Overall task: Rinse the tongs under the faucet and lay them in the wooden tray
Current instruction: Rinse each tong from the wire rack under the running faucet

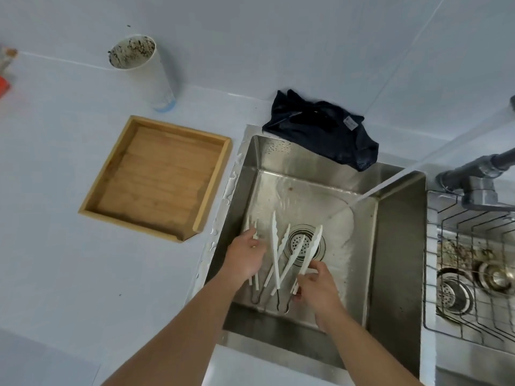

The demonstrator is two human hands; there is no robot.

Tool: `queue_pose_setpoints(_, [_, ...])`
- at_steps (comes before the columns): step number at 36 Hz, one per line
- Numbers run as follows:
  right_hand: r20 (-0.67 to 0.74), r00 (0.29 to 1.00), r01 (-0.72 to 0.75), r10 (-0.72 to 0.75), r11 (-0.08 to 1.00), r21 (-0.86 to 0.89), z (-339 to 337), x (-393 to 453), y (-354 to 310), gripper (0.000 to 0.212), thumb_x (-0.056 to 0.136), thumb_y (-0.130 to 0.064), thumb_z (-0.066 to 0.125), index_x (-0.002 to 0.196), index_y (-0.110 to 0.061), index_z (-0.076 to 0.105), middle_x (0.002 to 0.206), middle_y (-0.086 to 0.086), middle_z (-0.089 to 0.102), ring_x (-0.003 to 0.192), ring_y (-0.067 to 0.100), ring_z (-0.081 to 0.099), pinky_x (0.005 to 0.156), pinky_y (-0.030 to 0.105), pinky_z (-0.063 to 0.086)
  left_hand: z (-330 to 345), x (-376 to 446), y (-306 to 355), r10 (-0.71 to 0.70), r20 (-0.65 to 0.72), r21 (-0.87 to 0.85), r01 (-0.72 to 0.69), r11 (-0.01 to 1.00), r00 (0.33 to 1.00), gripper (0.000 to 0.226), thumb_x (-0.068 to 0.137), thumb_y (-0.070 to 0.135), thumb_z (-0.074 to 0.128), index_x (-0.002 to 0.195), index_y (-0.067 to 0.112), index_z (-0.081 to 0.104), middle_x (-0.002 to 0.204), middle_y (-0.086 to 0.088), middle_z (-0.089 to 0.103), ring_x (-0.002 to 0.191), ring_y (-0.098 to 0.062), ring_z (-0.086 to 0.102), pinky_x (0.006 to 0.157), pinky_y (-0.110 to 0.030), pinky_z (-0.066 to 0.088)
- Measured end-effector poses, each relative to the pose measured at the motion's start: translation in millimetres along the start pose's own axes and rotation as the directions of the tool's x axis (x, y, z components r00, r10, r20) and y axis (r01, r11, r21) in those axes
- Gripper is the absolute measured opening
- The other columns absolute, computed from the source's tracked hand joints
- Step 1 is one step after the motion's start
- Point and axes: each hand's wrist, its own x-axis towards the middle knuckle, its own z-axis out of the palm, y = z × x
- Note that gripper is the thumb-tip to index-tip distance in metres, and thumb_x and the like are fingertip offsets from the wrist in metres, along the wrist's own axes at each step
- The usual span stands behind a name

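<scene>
Currently, several pairs of white tongs (281,254) lie in the steel sink (395,246), their toothed tips pointing away from the person and fanned around the drain (305,242), their metal hinge loops toward the near wall. Both hands are down in the basin. The left hand (245,256) is closed around the leftmost pair, fingers wrapped over the arms about midway along. The right hand (316,285) grips the rightmost pair near its lower end, fingers curled around it. The middle pairs lie loose between the hands.

A stream of water (390,182) falls from the upper right and lands on the sink floor just right of the drain; the spout itself is out of view. None of the tongs sits in the stream, so rinsing appears not yet done.

Handling notes (judged from appearance):
- The tongs look light and fairly stiff, with springy arms that will splay if released.
- Wet plastic is likely slippery; a hold across both arms, near the hinge end, should keep a pair closed and steady.
- The toothed tips may snag on neighbouring pairs, so lift one pair at a time.

The wooden tray (214,140) rests on the counter (83,274) left of the sink, well apart from the tongs, and holds nothing. A dark cloth (320,129) drapes over the sink's far rim.
</scene>
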Motion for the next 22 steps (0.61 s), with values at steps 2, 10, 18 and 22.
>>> queue_pose_setpoints(2, [-0.027,0.999,-0.016,0.017,0.999,0.03,-2,7,0,0.022,0.097,-0.002,0.058,0.111,-0.018,0.054,0.094,0.009,0.069,0.08,0.022,0.069,0.048,0.028,0.058,-2,2,-3,0.003,-0.037,0.069,0.0,0.998,0.999,0.048,0.103,0.018,0.045,0.151,0.023,0.044,0.131,-0.003,0.063,0.074,-0.002,0.064,0.05,-0.008,0.045])
queue_pose_setpoints(10, [-0.034,0.998,-0.055,0.056,0.998,0.026,11,30,11,0.024,0.095,-0.005,0.063,0.11,-0.02,0.051,0.106,0.01,0.066,0.094,0.028,0.069,0.066,0.044,0.065,-5,9,-20,-0.053,-0.029,0.21,0.058,0.976,0.998,0.037,0.103,0.012,0.044,0.137,0.016,0.059,0.129,-0.006,0.065,0.115,-0.026,0.061,0.093,-0.035,0.052])
queue_pose_setpoints(18, [-0.02,0.996,-0.086,0.088,0.994,0.061,30,39,22,0.033,0.09,-0.008,0.068,0.115,-0.023,0.051,0.104,0.006,0.068,0.091,0.025,0.071,0.064,0.04,0.065,0,18,-30,-0.13,-0.003,0.09,0.13,0.987,0.991,0.049,0.096,0.028,0.063,0.143,0.021,0.053,0.126,-0.002,0.068,0.103,-0.018,0.064,0.074,-0.024,0.049])
queue_pose_setpoints(22, [0.016,0.998,-0.061,0.061,0.998,-0.003,37,41,25,0.044,0.093,-0.006,0.062,0.13,-0.025,0.049,0.112,0.001,0.07,0.098,0.025,0.071,0.083,0.051,0.062,4,21,-37,-0.138,-0.024,0.131,0.14,0.981,0.99,0.064,0.087,0.032,0.076,0.144,0.019,0.049,0.125,-0.002,0.067,0.103,-0.019,0.065,0.081,-0.026,0.048])
